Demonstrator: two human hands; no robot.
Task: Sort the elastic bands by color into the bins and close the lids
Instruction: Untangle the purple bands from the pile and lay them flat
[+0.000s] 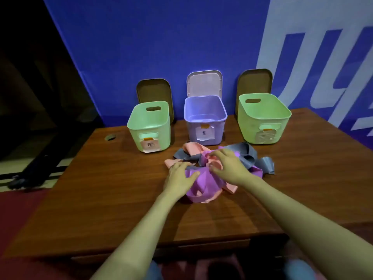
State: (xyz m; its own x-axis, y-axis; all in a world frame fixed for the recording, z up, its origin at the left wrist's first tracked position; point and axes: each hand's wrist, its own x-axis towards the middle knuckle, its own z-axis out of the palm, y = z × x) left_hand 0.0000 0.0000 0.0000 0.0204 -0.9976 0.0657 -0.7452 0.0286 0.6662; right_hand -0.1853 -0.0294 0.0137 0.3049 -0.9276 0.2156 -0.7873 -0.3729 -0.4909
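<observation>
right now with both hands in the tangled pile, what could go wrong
1. The left hand grips a purple band and the right hand a pink band in one tangle. Pulling may drag a grey band along into the wrong bin.
2. The left bin and right bin are the same green, so a mix-up seems possible.

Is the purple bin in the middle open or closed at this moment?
Open. The purple bin has nothing on top. Its lid stands upright behind it, near the blue wall, and the inside shows from above.
</observation>
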